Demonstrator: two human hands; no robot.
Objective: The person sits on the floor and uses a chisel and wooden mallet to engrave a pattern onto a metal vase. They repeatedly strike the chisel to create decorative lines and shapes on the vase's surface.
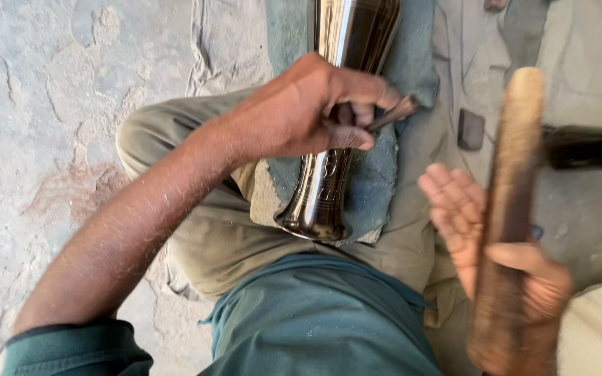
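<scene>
Vase: shiny dark metal vase (329,139) lying across the lap.
Left hand (308,111): fist closed around a small chisel (393,113), tip against the vase.
Right hand (517,278): fingers loosely open, thumb pinning a blurred wooden mallet (510,202).

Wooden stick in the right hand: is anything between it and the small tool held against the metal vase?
Nothing visible. The right hand holds the wooden stick raised, apart from the small tool that the left hand presses on the metal vase. Only the cloth-covered lap lies below the gap.
</scene>
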